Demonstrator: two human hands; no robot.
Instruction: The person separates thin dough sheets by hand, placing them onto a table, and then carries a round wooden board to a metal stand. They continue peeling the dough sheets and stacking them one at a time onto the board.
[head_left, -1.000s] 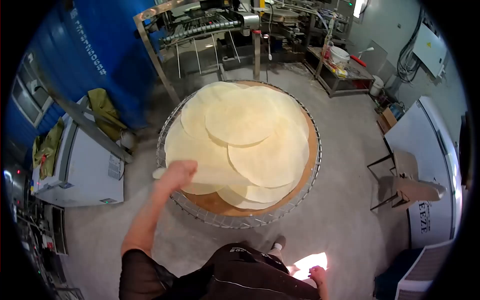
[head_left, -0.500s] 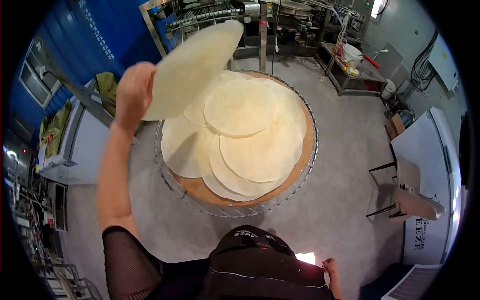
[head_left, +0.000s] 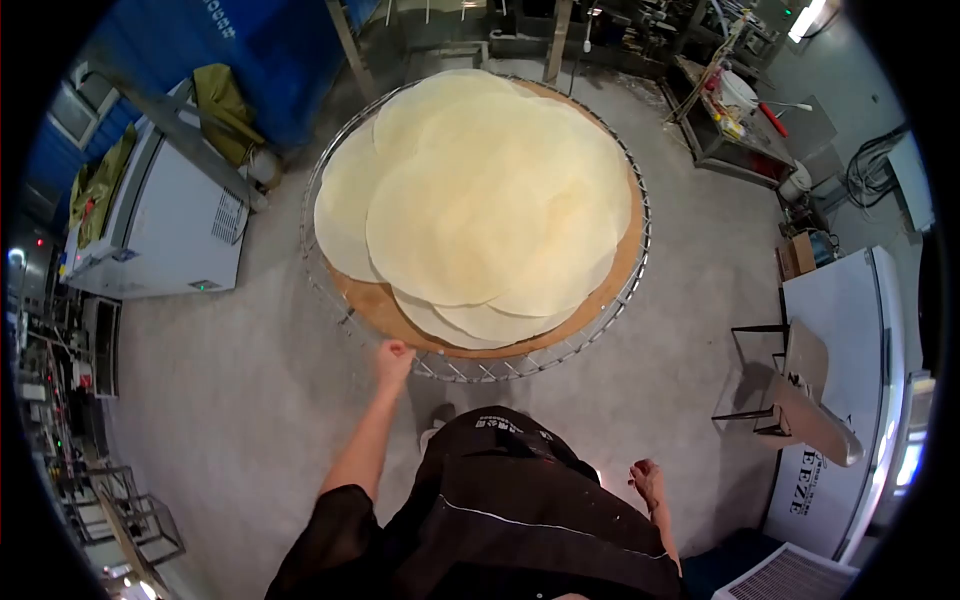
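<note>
Thin, round, pale yellow sheets (head_left: 480,200) overlap in a pile on a round brown board (head_left: 375,305). The board lies on a round wire-edged stand (head_left: 490,370). My left hand (head_left: 394,357) is at the near left rim of the stand, its fingers curled together with no sheet in them. To the right of my dark apron, my right hand (head_left: 645,475) hangs low, away from the pile. Its fingers are loosely bent and partly apart, and nothing shows in them.
White freezers stand at the left (head_left: 180,220) and right (head_left: 835,400). A beige chair (head_left: 805,390) is beside the right one. A low metal table (head_left: 735,140) with a white bucket (head_left: 738,90) is at the back right. Machine frames stand behind the pile.
The sheet that my left hand held up now lies on the pile, let go. My left hand has come down and nearer to my body. The view has shifted.
</note>
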